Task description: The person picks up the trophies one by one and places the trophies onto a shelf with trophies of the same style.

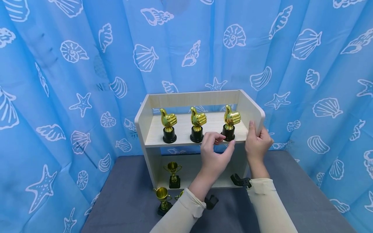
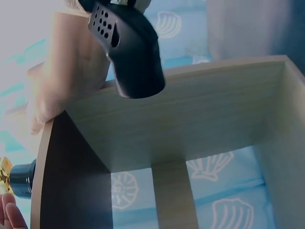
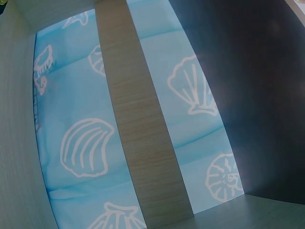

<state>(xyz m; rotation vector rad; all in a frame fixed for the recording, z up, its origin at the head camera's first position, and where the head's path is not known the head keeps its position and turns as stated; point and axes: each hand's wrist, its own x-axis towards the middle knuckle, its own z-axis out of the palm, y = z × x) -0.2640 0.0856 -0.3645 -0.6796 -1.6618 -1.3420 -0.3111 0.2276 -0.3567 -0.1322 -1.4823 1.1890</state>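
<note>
A pale wooden two-tier shelf (image 1: 186, 144) carries several gold thumbs-up trophies on black bases, including the left trophy (image 1: 169, 124), the middle trophy (image 1: 198, 123) and the right trophy (image 1: 231, 121). My left hand (image 1: 215, 157) is just in front of the right trophy's base, thumb and fingers curved and apart. In the left wrist view its fingertips (image 2: 10, 212) show a gap from that trophy's base (image 2: 22, 181). With my right hand (image 1: 257, 144) I grip the front edge of the shelf's right side panel (image 1: 253, 108). The right wrist view shows the shelf's crossbar (image 3: 143, 124) but no hand.
A gold cup trophy (image 1: 174, 174) stands on the lower tier at left. Another cup (image 1: 162, 197) stands in front on the grey tabletop (image 1: 116, 200), and one more is partly hidden by my left sleeve. A blue shell-patterned curtain (image 1: 186, 38) hangs behind.
</note>
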